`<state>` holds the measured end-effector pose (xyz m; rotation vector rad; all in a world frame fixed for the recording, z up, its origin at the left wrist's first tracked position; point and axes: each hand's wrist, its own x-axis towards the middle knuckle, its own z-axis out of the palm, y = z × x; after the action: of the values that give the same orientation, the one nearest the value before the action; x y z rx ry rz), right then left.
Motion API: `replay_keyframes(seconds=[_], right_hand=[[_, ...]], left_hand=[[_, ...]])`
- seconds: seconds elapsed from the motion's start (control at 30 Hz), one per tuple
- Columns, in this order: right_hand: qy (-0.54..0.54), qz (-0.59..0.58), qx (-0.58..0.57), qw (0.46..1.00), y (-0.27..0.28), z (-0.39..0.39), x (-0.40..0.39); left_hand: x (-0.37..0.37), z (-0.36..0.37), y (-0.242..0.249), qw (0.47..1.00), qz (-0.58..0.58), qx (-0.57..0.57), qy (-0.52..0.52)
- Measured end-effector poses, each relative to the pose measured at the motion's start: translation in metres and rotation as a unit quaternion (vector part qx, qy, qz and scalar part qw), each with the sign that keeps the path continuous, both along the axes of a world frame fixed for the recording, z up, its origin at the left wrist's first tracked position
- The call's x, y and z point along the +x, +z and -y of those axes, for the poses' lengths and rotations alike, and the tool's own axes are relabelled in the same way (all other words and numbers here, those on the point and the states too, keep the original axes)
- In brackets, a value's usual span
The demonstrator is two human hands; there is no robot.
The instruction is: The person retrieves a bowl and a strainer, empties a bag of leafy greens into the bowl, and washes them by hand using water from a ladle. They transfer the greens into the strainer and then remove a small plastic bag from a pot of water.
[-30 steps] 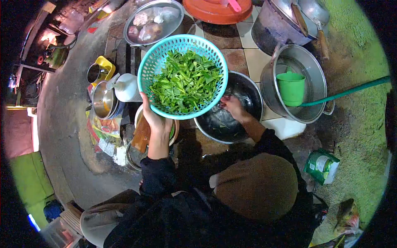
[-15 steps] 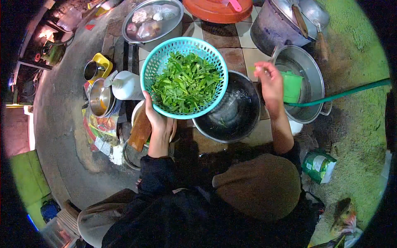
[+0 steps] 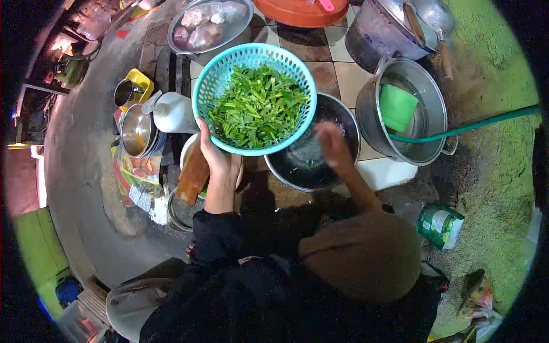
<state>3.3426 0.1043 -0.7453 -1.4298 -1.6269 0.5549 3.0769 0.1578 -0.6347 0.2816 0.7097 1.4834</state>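
My left hand (image 3: 220, 163) grips the near-left rim of a turquoise colander (image 3: 204, 86), thumb on the outside near the edge. Cut leafy greens (image 3: 257, 106) fill the colander, which is held up slightly tilted. My right hand (image 3: 333, 143) is over the dark basin (image 3: 286, 178), to the right of the colander; motion blurs its fingers. Water with a few bits of green sits in that basin, partly hidden by the colander. Under my left wrist lies a brown wooden board (image 3: 193, 176) across a round container.
A metal pot (image 3: 372, 117) with a green plastic container (image 3: 398, 107) and a green hose (image 3: 480, 128) stands right. Behind are a basin of bagged food (image 3: 211, 26), a red lid (image 3: 300, 16) and a large pot (image 3: 374, 31). A white jug (image 3: 174, 113) is left.
My right hand has moved left and down, from beside the metal pot to over the dark basin. The colander stays in my left hand, shifted only slightly.
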Motion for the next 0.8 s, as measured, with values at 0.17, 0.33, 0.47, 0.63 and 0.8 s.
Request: replay_keyframes(seconds=[0.17, 0.33, 0.47, 0.63, 0.8], right_hand=[[0.042, 0.120, -0.095, 0.987, -0.042, 0.051, -0.024], [0.133, -0.041, -0.327, 0.935, -0.068, 0.051, -0.026], [0.060, -0.112, -0.183, 0.975, -0.054, 0.037, -0.005], [-0.138, -0.045, -0.021, 0.989, 0.151, -0.011, -0.009], [-0.095, 0.009, 0.132, 0.987, 0.216, -0.030, -0.044]], left_hand=[[-0.004, 0.000, 0.003, 1.000, 0.001, -0.009, -0.002], [-0.005, -0.001, 0.002, 1.000, -0.008, 0.001, 0.007], [-0.006, -0.001, 0.002, 1.000, -0.006, -0.003, 0.007], [-0.005, 0.000, -0.003, 1.000, 0.002, 0.002, -0.006], [0.000, 0.001, -0.008, 1.000, 0.008, -0.008, -0.026]])
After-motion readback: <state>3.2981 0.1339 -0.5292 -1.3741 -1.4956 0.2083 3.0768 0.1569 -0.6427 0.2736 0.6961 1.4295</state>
